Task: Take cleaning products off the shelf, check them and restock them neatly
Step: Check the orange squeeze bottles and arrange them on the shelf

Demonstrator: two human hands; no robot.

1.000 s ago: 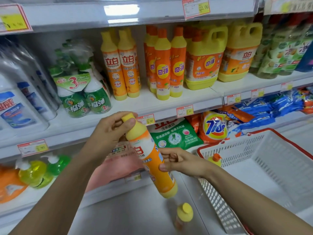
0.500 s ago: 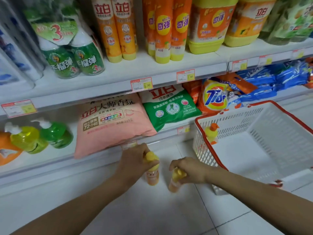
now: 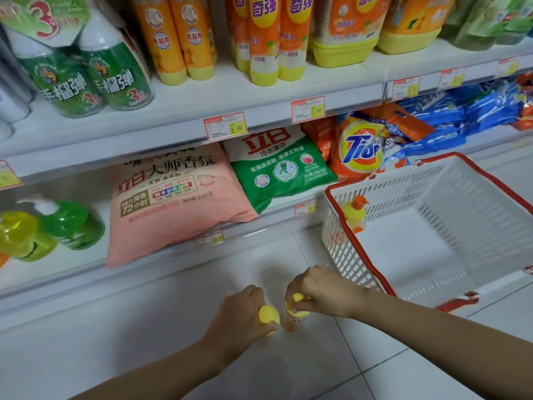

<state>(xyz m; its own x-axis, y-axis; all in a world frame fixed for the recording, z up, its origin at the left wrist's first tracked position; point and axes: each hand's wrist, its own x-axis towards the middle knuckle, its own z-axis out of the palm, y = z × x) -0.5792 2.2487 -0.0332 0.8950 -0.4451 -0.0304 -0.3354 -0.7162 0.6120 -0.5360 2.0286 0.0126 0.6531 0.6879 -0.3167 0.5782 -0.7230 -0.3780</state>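
Note:
Two orange dish-soap bottles with yellow caps stand upright side by side on the white floor tiles below the shelf. My left hand (image 3: 239, 313) grips the top of the left bottle (image 3: 268, 314), whose body is mostly hidden. My right hand (image 3: 323, 293) pinches the yellow cap of the right bottle (image 3: 294, 320). More of the same orange bottles (image 3: 173, 39) stand on the upper shelf (image 3: 184, 111).
A white basket with a red rim (image 3: 490, 186) sits on the floor to the right, with one yellow bottle with an orange cap (image 3: 354, 215) inside. Pink (image 3: 173, 203), green (image 3: 282, 171) and Tide (image 3: 360, 145) detergent bags lie on the lower shelf; green pump bottles (image 3: 69, 223) at left.
The bottle I held up with both hands has come down onto the floor beside the other one. My right hand moved to that second bottle's cap. The view tilted downward.

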